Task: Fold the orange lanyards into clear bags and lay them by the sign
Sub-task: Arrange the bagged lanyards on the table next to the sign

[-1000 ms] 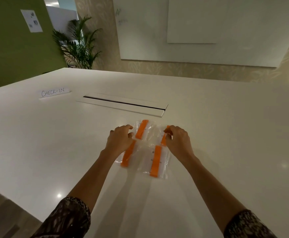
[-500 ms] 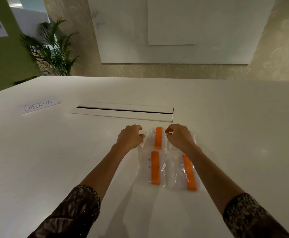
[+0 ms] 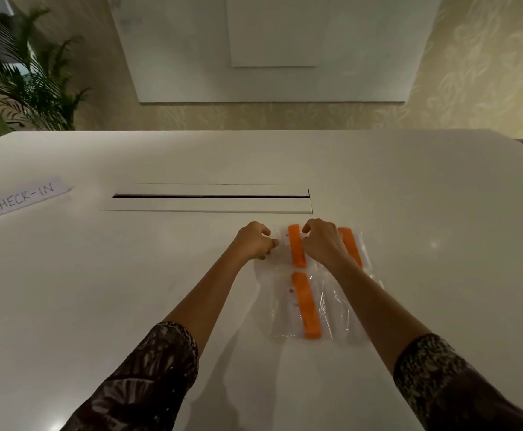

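Observation:
Several clear bags, each with a folded orange lanyard inside, lie side by side on the white table (image 3: pixel 98 306). The far bag (image 3: pixel 285 253) holds an orange lanyard (image 3: pixel 297 245); a near bag (image 3: pixel 325 315) holds another lanyard (image 3: pixel 307 306); a third lanyard (image 3: pixel 352 245) shows past my right wrist. My left hand (image 3: pixel 254 241) pinches the far bag's left edge with curled fingers. My right hand (image 3: pixel 322 241) grips the same bag on the lanyard's right side. The paper sign (image 3: pixel 24 197) reading CHECK-IN lies far to the left.
A long cable slot with a raised lid (image 3: pixel 210 197) runs across the table just beyond the bags. A potted palm (image 3: pixel 27 79) stands behind the table's far left corner. A whiteboard (image 3: pixel 272 48) hangs on the patterned wall.
The view has swung left to right, so the sign now sits further left. Both hands have closed in on the far bag, one on each side of its lanyard.

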Tool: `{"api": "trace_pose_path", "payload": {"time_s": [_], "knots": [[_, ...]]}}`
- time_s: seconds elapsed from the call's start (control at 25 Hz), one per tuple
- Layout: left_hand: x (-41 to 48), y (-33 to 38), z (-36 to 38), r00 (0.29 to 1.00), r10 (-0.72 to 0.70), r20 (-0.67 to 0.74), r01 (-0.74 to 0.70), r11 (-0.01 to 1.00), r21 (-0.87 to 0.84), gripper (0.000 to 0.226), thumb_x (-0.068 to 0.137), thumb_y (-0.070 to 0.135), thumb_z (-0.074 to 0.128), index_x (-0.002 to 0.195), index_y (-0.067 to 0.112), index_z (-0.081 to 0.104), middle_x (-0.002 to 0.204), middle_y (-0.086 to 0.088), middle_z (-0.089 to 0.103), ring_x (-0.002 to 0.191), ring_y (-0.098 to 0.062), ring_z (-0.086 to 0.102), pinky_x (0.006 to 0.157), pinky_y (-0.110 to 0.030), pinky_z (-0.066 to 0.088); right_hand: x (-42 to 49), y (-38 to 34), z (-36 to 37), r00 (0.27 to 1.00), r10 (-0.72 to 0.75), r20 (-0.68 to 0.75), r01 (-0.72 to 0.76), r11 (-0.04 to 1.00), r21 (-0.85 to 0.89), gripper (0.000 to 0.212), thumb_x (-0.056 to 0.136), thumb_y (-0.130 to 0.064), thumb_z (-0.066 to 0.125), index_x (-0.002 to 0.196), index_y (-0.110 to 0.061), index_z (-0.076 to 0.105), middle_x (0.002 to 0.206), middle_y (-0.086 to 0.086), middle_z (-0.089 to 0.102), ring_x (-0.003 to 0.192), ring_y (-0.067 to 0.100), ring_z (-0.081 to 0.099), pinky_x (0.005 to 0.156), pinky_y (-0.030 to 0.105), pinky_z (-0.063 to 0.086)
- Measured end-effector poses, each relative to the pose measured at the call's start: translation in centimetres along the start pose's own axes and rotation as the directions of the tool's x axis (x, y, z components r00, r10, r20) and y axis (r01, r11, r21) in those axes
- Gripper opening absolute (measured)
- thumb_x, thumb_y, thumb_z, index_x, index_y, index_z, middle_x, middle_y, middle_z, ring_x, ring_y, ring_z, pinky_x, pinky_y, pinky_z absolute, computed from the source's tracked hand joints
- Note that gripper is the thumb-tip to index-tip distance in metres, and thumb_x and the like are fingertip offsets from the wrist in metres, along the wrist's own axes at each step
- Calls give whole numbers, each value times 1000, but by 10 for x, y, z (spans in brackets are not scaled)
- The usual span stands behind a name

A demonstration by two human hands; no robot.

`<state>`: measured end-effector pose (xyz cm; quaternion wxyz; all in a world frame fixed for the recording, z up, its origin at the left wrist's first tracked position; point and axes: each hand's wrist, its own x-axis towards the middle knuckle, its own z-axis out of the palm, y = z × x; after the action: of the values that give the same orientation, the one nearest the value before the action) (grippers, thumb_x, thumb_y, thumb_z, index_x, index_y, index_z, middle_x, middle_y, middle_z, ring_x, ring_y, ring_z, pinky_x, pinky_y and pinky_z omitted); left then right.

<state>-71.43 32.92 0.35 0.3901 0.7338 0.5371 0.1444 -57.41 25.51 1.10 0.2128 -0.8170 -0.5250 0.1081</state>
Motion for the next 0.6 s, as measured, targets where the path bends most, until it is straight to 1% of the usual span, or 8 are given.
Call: {"api": "trace_pose_path", "payload": {"time_s": [0.08, 0.2, 0.24, 0.28, 0.36, 0.44, 0.52, 0.6], "knots": [[2, -1, -1, 999, 0, 39, 2, 998, -65, 44, 90, 19, 63, 132, 12, 52, 99, -10, 66, 81, -18, 64, 61, -19, 52, -2, -5, 4, 1000, 9, -8, -9, 1000, -7, 22, 88, -3, 50, 106, -6, 62, 103, 13, 67, 92, 26, 65, 73, 31, 53], [-2, 4, 1, 995, -4, 102, 16, 993, -120, 38, 92, 14, 61, 129, 12, 57, 107, -12, 65, 90, -20, 64, 72, -26, 55, 3, -3, 9, 1000, 17, 9, -17, 999, -27, 19, 91, -8, 50, 106, -7, 62, 99, 12, 68, 87, 25, 66, 59, 24, 44], [-2, 4, 1, 993, -4, 121, 20, 991, -130, 37, 92, 14, 60, 128, 11, 57, 108, -12, 65, 90, -21, 64, 72, -26, 55, 4, -4, 10, 1000, 20, 12, -20, 1000, -20, 18, 92, -11, 50, 106, -7, 62, 99, 12, 68, 88, 25, 66, 58, 24, 43], [-2, 5, 0, 991, -3, 137, 23, 990, -140, 36, 92, 15, 60, 128, 10, 58, 108, -12, 65, 90, -20, 64, 69, -24, 54, 5, -5, 12, 1000, 21, 15, -20, 1000, -4, 18, 93, -13, 51, 106, -7, 62, 100, 12, 68, 89, 25, 65, 61, 25, 46], [-1, 6, 0, 988, -17, 155, 42, 985, -165, 36, 92, 16, 61, 128, 8, 58, 109, -12, 66, 89, -19, 64, 63, -21, 53, 8, -7, 16, 1000, 23, 12, -23, 999, 28, 20, 93, -14, 52, 107, -5, 63, 104, 14, 68, 93, 28, 65, 73, 32, 53], [0, 4, 0, 986, -50, 156, 81, 976, -200, 34, 92, 14, 61, 125, 8, 60, 107, -10, 66, 88, -19, 65, 60, -21, 53, 10, -6, 17, 999, 37, 10, -38, 995, 94, 22, 92, -13, 54, 108, -3, 65, 107, 18, 68, 97, 31, 65, 81, 37, 55], [0, 2, -1, 984, -87, 155, 125, 960, -249, 31, 91, 13, 61, 121, 9, 63, 104, -8, 66, 88, -19, 65, 64, -24, 55, 12, -4, 18, 999, 43, 3, -43, 990, 132, 22, 91, -11, 54, 106, -1, 67, 108, 20, 68, 98, 33, 65, 83, 39, 55], [1, -2, -1, 986, -115, 123, 146, 947, -287, 28, 92, 15, 61, 119, 11, 65, 106, -7, 66, 92, -20, 64, 74, -27, 54, 16, -3, 17, 999, 45, -2, -44, 984, 172, 22, 90, -8, 54, 105, 2, 68, 108, 22, 68, 97, 35, 65, 84, 41, 55]]}}
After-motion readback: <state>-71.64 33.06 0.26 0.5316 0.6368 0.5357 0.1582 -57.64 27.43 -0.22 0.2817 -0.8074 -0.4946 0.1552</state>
